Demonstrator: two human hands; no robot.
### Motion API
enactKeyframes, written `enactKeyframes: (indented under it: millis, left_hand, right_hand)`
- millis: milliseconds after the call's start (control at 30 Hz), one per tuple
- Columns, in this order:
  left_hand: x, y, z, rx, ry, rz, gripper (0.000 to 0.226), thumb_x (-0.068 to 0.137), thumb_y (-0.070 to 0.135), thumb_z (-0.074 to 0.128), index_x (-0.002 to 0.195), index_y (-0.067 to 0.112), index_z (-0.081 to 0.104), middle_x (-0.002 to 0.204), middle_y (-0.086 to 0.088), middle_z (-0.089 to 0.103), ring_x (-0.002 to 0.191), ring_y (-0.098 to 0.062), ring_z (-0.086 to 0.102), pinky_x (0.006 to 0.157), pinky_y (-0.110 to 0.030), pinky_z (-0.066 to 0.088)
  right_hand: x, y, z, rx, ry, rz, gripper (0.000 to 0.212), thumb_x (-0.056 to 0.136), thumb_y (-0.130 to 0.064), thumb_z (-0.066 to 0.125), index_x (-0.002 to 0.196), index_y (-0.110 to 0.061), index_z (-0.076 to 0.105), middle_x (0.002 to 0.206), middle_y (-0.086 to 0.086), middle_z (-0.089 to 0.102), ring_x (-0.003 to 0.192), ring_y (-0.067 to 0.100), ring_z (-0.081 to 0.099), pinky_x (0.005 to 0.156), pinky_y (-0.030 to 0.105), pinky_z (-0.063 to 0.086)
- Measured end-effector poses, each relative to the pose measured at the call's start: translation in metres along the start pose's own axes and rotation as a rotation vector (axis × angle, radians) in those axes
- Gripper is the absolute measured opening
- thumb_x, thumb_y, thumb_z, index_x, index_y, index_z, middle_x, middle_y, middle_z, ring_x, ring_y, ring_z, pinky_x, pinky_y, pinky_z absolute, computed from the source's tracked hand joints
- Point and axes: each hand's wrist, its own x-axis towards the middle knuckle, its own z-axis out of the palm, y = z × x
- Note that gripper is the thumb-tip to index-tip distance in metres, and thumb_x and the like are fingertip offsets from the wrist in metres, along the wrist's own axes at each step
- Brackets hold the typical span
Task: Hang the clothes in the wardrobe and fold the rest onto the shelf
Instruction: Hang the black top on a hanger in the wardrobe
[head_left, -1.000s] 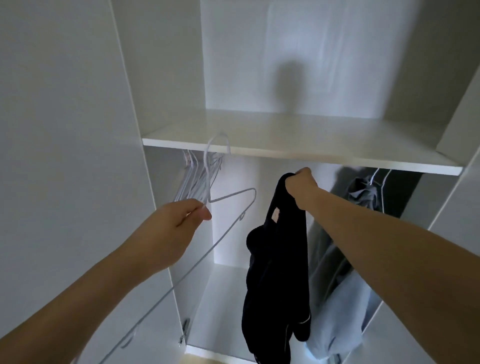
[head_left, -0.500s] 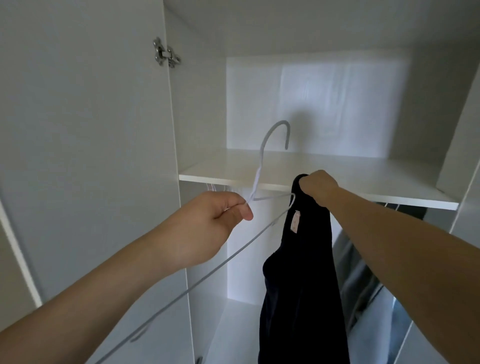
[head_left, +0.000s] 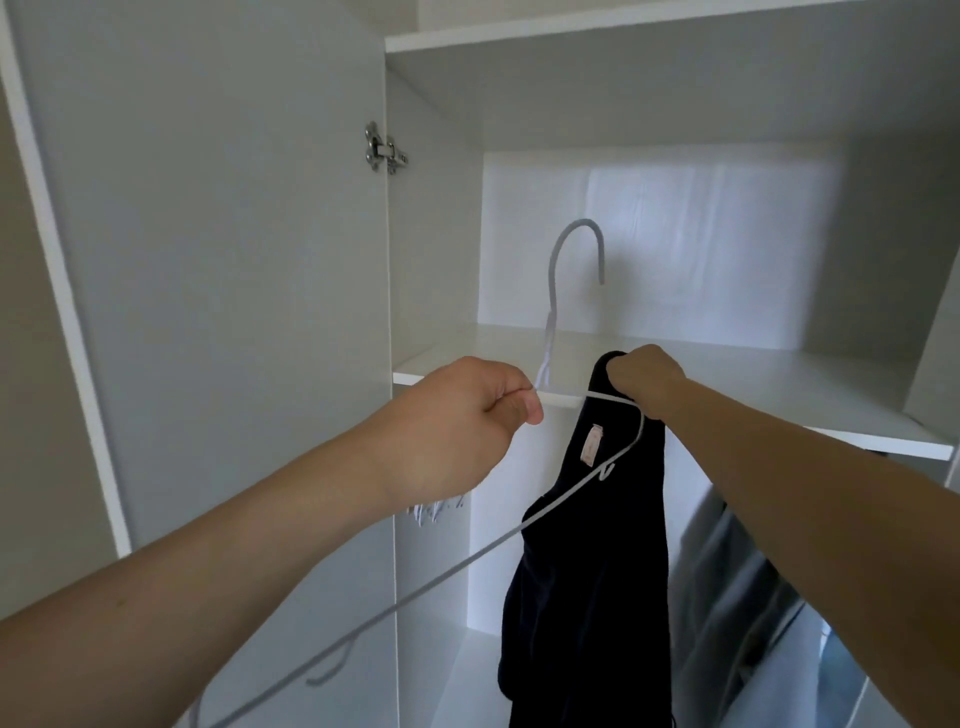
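My left hand (head_left: 470, 415) grips a thin white wire hanger (head_left: 571, 260) just below its hook, which stands up in front of the shelf. One hanger arm runs right to the dark navy garment (head_left: 597, 571); the other slants down to the lower left. My right hand (head_left: 644, 387) grips the top edge of that garment, which hangs straight down with a small pale label showing. The hanger's right shoulder lies against the fabric under my right hand.
The white wardrobe shelf (head_left: 753, 384) runs behind both hands. The open door (head_left: 208, 260) with its metal hinge (head_left: 384, 153) fills the left. Spare hangers (head_left: 436, 509) hang under the shelf at left. Grey-blue clothes (head_left: 737, 597) hang at the lower right.
The view has tilted upward, showing more of the upper compartment. My left hand brought the hanger away from the spare hangers and right, up to the garment's top edge.
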Motion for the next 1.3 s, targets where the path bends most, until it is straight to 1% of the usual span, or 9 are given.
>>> enactKeyframes:
  millis: [300,433,467,533,633,700,900,1133,1300]
  left_hand:
    - [0.000,0.004,-0.010,0.100,0.104,-0.029,0.026,0.101,0.026,0.041,0.093,0.018,0.065,0.035,0.017,0.043,0.035,0.000,0.042,0.037,-0.011,0.027]
    - [0.003,0.010,0.002,0.135,0.106,-0.026,0.030,0.101,0.030,0.040,0.098,0.014,0.065,0.059,0.007,0.051,0.055,-0.008,0.047,0.061,-0.025,0.044]
    - [0.002,0.010,0.002,0.143,0.104,-0.032,0.030,0.101,0.030,0.040,0.098,0.013,0.065,0.060,0.007,0.051,0.055,-0.009,0.048,0.061,-0.026,0.044]
    - [0.000,0.008,-0.006,0.133,0.113,-0.043,0.028,0.101,0.028,0.041,0.094,0.015,0.065,0.047,0.012,0.049,0.044,-0.003,0.046,0.046,-0.015,0.036]
    - [-0.004,0.007,-0.020,0.048,0.162,-0.070,0.026,0.101,0.023,0.043,0.090,0.017,0.066,0.032,0.014,0.038,0.029,-0.004,0.036,0.034,-0.011,0.025]
    - [-0.003,0.009,-0.017,0.021,0.171,-0.059,0.026,0.100,0.022,0.044,0.090,0.016,0.066,0.031,0.013,0.037,0.028,-0.004,0.034,0.034,-0.012,0.026]
    - [0.006,0.010,0.012,0.030,0.104,-0.053,0.027,0.101,0.026,0.041,0.094,0.016,0.066,0.034,0.016,0.041,0.032,0.001,0.040,0.034,-0.011,0.024]
    - [0.003,0.010,0.011,-0.018,0.123,0.004,0.027,0.102,0.023,0.040,0.090,0.017,0.064,0.033,0.014,0.036,0.033,-0.005,0.032,0.037,-0.014,0.027]
    - [0.021,0.007,0.031,-0.060,0.201,-0.051,0.028,0.103,0.024,0.040,0.095,0.016,0.065,0.039,0.013,0.039,0.036,0.000,0.041,0.039,-0.009,0.025]
  right_hand:
    - [0.001,-0.017,-0.011,-0.080,0.031,-0.094,0.025,0.086,-0.007,0.042,0.062,-0.010,0.040,0.061,0.004,0.042,0.052,0.018,0.040,0.047,0.024,0.030]
    - [-0.001,-0.021,-0.007,-0.143,0.033,-0.182,0.010,0.086,-0.009,0.043,0.075,-0.006,0.044,0.069,0.006,0.047,0.059,0.019,0.045,0.051,0.026,0.033]
    - [-0.001,-0.019,-0.008,-0.165,0.042,-0.203,0.007,0.086,-0.010,0.044,0.082,-0.005,0.044,0.073,0.006,0.049,0.064,0.020,0.047,0.053,0.027,0.035]
    - [0.002,-0.013,-0.013,-0.202,0.060,-0.215,0.010,0.088,-0.013,0.043,0.093,-0.004,0.044,0.081,0.008,0.051,0.073,0.024,0.050,0.060,0.029,0.037]
    - [0.006,-0.001,-0.027,-0.198,0.072,-0.189,0.009,0.088,-0.011,0.043,0.082,-0.004,0.046,0.074,0.007,0.049,0.065,0.020,0.047,0.052,0.027,0.034]
    - [0.007,0.004,-0.029,-0.199,0.067,-0.184,0.018,0.088,-0.009,0.043,0.070,-0.006,0.043,0.069,0.007,0.047,0.059,0.019,0.044,0.050,0.026,0.032]
    - [-0.003,-0.005,-0.012,-0.147,-0.046,-0.205,0.027,0.084,-0.001,0.044,0.060,-0.011,0.037,0.062,0.006,0.040,0.054,0.018,0.037,0.048,0.026,0.027]
    - [-0.004,-0.008,-0.022,-0.067,-0.088,-0.143,0.035,0.089,0.002,0.039,0.060,-0.015,0.032,0.062,0.003,0.031,0.053,0.015,0.027,0.049,0.025,0.019]
    - [-0.010,-0.020,-0.020,0.023,-0.129,-0.221,0.027,0.089,-0.003,0.043,0.065,-0.013,0.039,0.068,0.004,0.041,0.056,0.014,0.037,0.052,0.024,0.035]
